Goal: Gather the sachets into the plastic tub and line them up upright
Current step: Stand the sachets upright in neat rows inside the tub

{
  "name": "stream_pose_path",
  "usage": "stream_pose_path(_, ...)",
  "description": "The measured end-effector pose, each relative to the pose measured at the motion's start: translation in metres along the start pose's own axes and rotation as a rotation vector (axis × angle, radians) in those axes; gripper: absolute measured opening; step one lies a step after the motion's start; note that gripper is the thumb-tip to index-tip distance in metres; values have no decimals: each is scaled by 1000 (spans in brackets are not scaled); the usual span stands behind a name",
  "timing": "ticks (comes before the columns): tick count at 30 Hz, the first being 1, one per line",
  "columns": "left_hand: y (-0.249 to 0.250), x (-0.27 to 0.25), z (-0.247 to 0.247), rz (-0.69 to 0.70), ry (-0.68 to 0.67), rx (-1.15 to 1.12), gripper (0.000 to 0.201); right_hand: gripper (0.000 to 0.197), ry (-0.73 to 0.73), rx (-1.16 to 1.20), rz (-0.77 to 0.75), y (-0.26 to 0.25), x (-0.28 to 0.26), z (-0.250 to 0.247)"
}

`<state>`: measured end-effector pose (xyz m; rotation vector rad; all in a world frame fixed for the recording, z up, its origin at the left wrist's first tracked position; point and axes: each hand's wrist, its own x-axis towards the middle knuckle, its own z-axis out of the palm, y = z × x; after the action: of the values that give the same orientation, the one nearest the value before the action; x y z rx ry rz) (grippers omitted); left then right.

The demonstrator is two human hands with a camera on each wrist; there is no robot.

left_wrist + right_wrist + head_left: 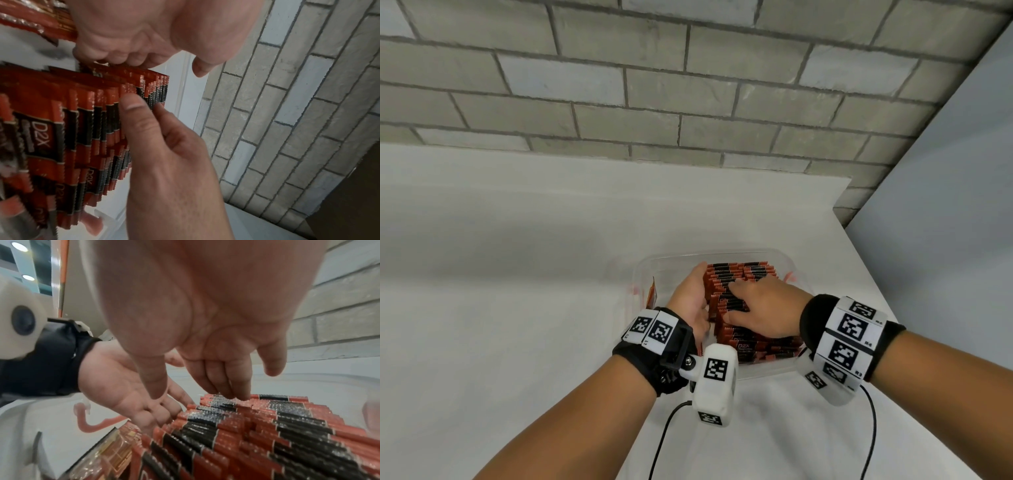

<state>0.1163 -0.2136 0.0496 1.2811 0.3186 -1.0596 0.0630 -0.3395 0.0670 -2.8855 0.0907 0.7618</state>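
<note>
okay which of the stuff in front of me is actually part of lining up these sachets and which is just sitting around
Part of the job:
sachets, standing in rows
plastic tub
left hand, flat against the rows' side
right hand, resting on their tops

Just there:
white table
brick wall
wrist camera cables

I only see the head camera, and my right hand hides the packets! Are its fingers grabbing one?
Observer: No. In the right wrist view, the right hand's fingertips just rest on the sachets' top edges and pinch nothing.
Operator: What's my left hand doing?
Observer: The left hand presses straight fingers flat against the side of the row.
Operator: Are any packets not standing?
Observer: Yes. A gold-printed sachet sits tilted left of the rows, inside the plastic tub.
</note>
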Motion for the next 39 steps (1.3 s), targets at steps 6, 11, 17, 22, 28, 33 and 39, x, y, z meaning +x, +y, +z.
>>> stream_pose_path(6, 2, 3, 1, -25, -34, -23, 44, 52, -53, -98, 33, -1, 8, 2)
stream_pose_path(11, 4, 1, 1, -9, -56, -36, 64, 59, -30, -80, 32, -2, 8, -2)
stream_pose_path(17, 3, 5, 3, -16, 0, -30, 35, 56, -38, -72, 41, -3, 10, -8)
stream_pose_path(22, 5, 5, 3, -14, -22, -41, 58, 54, -82, -117, 63, -4, 18, -9)
stream_pose_path(28, 8, 6, 2, 24, 32, -43, 59, 55, -42, -84, 91, -4, 25, -18)
stream_pose_path(33, 8, 10, 2, 27, 7, -53, 59, 55, -69, -90, 90, -7, 29, -17)
stream_pose_path(39, 13, 14, 4, 21, -3, -89, 63, 49, -48, -68, 104, -6, 35, -19)
